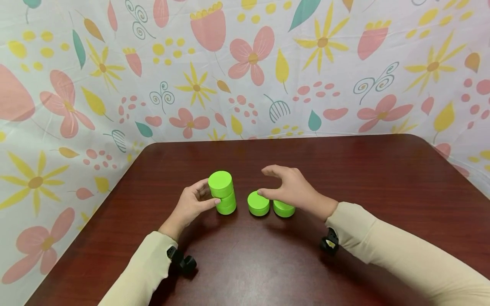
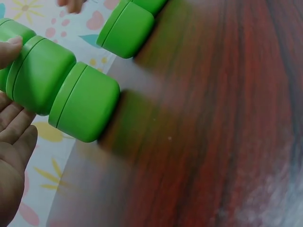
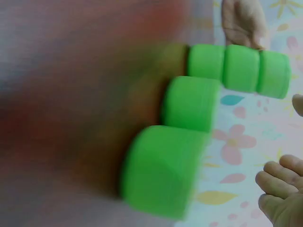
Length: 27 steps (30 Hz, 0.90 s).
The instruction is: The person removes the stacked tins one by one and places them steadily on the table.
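Note:
A stack of three bright green round lidded containers (image 1: 221,183) stands upright on the table, slightly uneven at its joints. My left hand (image 1: 190,207) holds the stack from the left, its thumb at the front near the joint of the top and middle containers (image 2: 42,75). To the right sit two single green containers, the nearer to the stack (image 1: 258,204) and one farther right (image 1: 284,208). Above these two hovers my right hand (image 1: 292,187), thumb and fingers spread apart around nothing. In the right wrist view its fingers (image 3: 284,177) are clear of the rightmost container (image 3: 163,172).
Everything stands on a dark reddish-brown wooden table (image 1: 245,263). A white cloth with a flower print (image 1: 245,106) hangs behind and at the sides of it. Black wrist cameras (image 1: 183,260) sit at both sleeve cuffs.

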Each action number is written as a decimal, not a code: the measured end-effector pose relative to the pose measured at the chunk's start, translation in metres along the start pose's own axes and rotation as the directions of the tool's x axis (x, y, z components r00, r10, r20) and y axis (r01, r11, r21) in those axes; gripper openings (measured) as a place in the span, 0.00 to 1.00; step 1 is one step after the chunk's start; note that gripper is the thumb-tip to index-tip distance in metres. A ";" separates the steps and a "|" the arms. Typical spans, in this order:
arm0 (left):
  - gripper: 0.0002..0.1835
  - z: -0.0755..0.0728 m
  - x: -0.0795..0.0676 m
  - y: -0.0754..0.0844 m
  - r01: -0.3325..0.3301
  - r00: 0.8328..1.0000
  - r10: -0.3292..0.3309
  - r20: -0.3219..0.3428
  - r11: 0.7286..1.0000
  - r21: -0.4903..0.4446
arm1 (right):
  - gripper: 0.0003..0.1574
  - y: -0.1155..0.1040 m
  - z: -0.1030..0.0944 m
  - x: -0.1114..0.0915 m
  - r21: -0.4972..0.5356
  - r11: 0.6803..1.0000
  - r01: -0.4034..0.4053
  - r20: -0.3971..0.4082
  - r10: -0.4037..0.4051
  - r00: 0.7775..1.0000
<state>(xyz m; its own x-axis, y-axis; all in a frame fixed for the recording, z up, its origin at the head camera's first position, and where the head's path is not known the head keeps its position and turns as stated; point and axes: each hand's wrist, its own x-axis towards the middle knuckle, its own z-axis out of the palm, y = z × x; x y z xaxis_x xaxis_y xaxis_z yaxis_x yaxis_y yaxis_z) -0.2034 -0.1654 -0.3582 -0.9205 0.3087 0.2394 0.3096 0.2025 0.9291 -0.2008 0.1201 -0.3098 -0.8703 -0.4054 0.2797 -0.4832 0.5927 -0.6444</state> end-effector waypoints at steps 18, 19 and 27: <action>0.27 -0.001 -0.001 0.001 0.032 0.999 -0.033 0.013 0.998 0.055 | 0.37 -0.046 0.019 0.049 -0.077 0.994 0.077 0.244 -0.056 0.968; 0.27 -0.001 -0.001 0.001 0.033 0.999 -0.034 0.011 0.998 0.058 | 0.37 -0.047 0.020 0.050 -0.080 0.994 0.081 0.246 -0.059 0.968; 0.26 -0.001 0.000 0.000 0.027 1.000 -0.028 0.012 0.999 0.045 | 0.37 -0.050 0.026 0.055 -0.076 0.996 0.051 0.251 -0.031 0.967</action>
<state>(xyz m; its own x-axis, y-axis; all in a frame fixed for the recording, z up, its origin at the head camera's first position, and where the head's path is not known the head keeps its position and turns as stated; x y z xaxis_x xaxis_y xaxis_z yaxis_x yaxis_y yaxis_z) -0.2036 -0.1664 -0.3577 -0.9260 0.3137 0.2100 0.2945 0.2524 0.9217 -0.2223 0.0497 -0.2805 -0.8032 -0.5852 0.1115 -0.5331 0.6225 -0.5730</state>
